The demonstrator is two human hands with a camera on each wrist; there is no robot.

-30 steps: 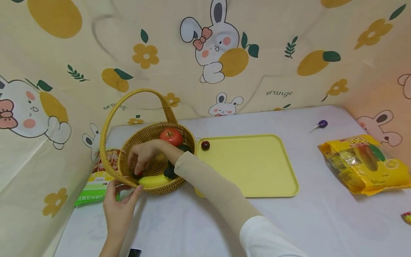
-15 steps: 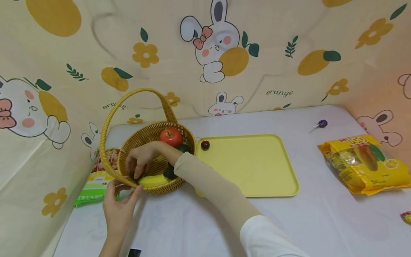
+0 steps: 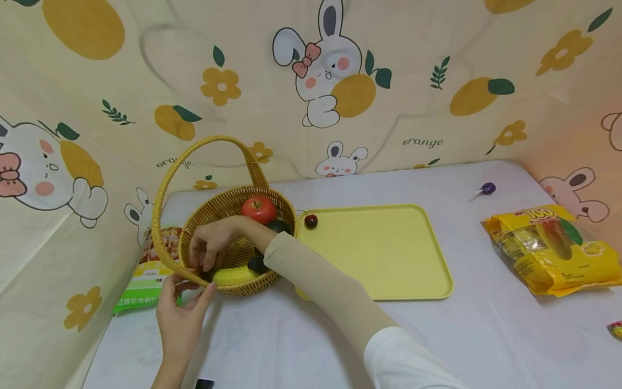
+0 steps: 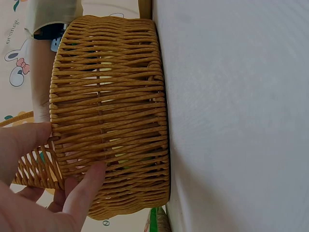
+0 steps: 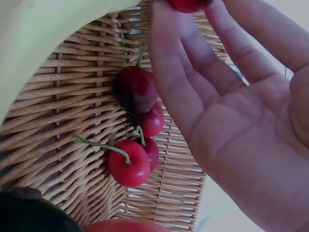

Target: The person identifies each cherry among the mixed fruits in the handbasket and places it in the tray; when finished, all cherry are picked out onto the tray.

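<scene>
Together in the wicker basket (image 3: 218, 208): cherries (image 5: 128, 168), banana (image 3: 235, 276), red apple (image 3: 259, 210)

Round golden-brown wicker basket (image 4: 113, 116), upright, its arched handle raised. Glossy red cherry (image 5: 188, 4), partly cropped, inside the basket, apart from the clustered cherries (image 5: 129, 164).

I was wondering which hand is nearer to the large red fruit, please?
Right: the right hand is inside the basket, left of the large red fruit; the left hand is farther, gripping the near rim.
</scene>
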